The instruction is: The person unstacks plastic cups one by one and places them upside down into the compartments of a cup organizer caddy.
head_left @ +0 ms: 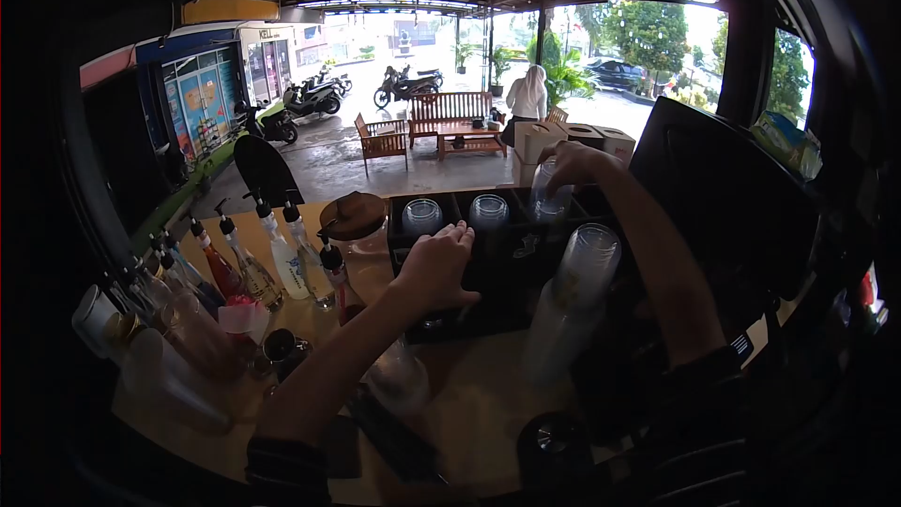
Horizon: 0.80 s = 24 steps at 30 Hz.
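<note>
Because the clear cup is gripped only from above, at the right part of the black divided box, it could be snagged on a divider or squeezed out of shape. Tall cup stack on the bench could be toppled if clipped by the right forearm. Right hand: fingers curled around the cup, part-open; far side hidden. Left hand: spread, thumb apart, nothing seen gripped; fingers laid at the box front, contact can't be confirmed. Other clear cups are seated in 2 compartments.
</note>
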### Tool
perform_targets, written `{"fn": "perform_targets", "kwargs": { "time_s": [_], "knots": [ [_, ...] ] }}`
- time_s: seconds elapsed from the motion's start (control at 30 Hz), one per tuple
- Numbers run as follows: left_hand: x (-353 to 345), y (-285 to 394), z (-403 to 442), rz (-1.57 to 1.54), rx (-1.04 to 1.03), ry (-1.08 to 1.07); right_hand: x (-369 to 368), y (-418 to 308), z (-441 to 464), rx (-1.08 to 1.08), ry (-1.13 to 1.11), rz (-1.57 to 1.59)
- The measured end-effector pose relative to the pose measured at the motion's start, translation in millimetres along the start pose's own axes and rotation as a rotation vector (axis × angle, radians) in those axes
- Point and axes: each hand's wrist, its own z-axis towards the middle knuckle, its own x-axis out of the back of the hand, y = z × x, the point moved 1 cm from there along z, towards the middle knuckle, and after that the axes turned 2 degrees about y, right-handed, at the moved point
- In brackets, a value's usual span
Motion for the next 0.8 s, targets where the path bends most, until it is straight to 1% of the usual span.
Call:
{"fn": "perform_targets", "kwargs": {
  "time_s": [0.07,0.2,0.4,0.53,0.7,0.8],
  "knots": [
    [0.1,0.0,-2.1,-0.013,-0.029,0.05,-1.2,0.9,3.4,-0.013,-0.046,0.018],
    [-0.7,0.9,-2.3,-0.003,-0.018,0.037,-5.3,9.3,10.3,-0.073,-0.158,0.032],
    [-0.1,1.1,-2.9,-0.027,-0.01,0.037,-9.4,13.2,11.4,-0.15,-0.177,0.013],
    [1.4,3.4,-3.4,-0.029,-0.008,0.055,-11.6,17.4,15.4,-0.132,-0.2,-0.005],
    [6.7,4.4,-2.0,-0.045,-0.007,0.039,-18.1,12.5,12.0,-0.206,-0.257,-0.102],
    [5.7,4.8,-2.2,-0.046,0.0,0.033,-25.2,17.8,16.5,-0.178,-0.272,-0.083]
  ]
}}
